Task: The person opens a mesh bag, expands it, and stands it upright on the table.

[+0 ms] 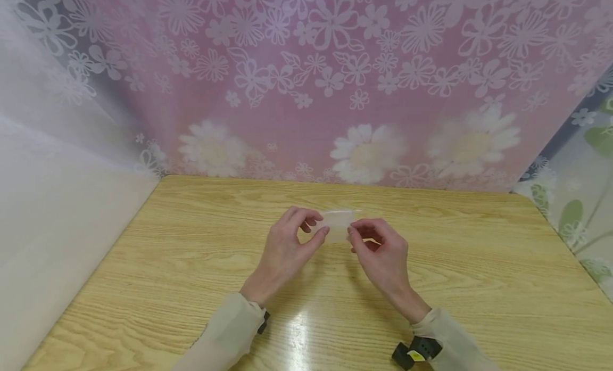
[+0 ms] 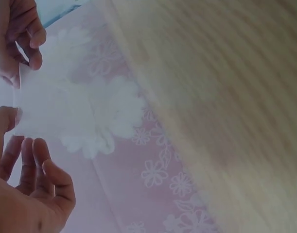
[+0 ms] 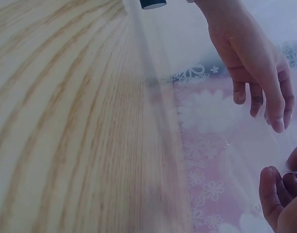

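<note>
A small, thin piece of clear plastic film (image 1: 337,219) is held up above the table between the two hands; whether it is a single sheet or a bag I cannot tell. At its left edge my left hand (image 1: 289,246) pinches it with thumb and fingers. The right hand (image 1: 383,254) grips the opposite edge between thumb and forefinger. In the left wrist view the film (image 2: 51,107) looks nearly see-through, with the curtain's flowers showing behind it. The right wrist view catches the left hand (image 3: 255,68) above and part of the right hand (image 3: 287,204) below.
A wood-grain table (image 1: 191,254) lies under both hands. Behind it hangs a pink flowered curtain (image 1: 287,94), and pale cloth (image 1: 62,200) covers the left side. Dark wrist devices (image 1: 416,352) sit at the cuffs.
</note>
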`<state>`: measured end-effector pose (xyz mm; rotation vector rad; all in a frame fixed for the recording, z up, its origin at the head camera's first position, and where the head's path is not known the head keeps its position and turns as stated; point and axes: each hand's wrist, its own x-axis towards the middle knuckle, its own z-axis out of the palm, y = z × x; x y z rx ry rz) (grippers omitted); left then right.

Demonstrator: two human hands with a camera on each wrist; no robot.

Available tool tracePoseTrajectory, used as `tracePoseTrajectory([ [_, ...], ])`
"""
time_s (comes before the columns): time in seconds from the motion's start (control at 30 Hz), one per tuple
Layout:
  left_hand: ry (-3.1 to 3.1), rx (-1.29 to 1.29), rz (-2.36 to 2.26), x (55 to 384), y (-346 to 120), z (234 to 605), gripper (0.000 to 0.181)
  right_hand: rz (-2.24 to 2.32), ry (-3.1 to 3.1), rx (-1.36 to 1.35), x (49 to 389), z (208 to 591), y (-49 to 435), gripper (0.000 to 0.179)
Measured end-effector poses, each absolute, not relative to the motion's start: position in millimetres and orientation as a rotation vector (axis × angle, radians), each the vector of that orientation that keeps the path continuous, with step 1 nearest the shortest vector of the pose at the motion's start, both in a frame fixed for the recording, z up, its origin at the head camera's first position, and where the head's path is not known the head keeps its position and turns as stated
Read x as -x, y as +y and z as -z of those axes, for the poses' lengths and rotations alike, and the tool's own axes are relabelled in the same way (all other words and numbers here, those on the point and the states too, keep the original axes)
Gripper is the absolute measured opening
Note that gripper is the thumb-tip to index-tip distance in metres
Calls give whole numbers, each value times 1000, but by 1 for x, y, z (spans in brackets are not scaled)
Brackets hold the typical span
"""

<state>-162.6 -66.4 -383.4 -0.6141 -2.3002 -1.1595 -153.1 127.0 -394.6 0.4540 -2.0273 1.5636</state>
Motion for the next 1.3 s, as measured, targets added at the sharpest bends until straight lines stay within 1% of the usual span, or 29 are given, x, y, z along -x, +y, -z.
tracePoseTrajectory([
  [0.1,-2327,667,1120,163,-68,381,19,-1529,-2039,-459,153,394,127,12],
  [0.27,-2365,730,1136,165,-69,379,9,-1506,-2079,-427,153,395,126,17],
  [0.43,-2353,638,1291,164,-65,381,6,-1637,-2111,-338,152,393,123,29],
  [0.5,-2325,575,1369,164,-62,382,6,-1658,-2126,-296,152,391,122,31],
  [0.63,-2297,485,1467,163,-58,383,7,-1718,-2134,-248,151,390,122,26],
  [0.8,-2334,510,1446,161,-57,384,12,-1734,-2132,-246,150,391,122,18],
  [0.9,-2355,540,1407,160,-56,383,14,-1674,-2137,-267,149,392,123,17],
  [1.03,-2378,546,1407,159,-55,383,9,-1622,-2148,-289,149,393,124,19],
  [1.17,-2372,527,1425,159,-54,384,5,-1565,-2165,-275,150,394,124,19],
  [1.3,-2343,495,1447,159,-55,384,6,-1486,-2139,-243,151,394,125,18],
])
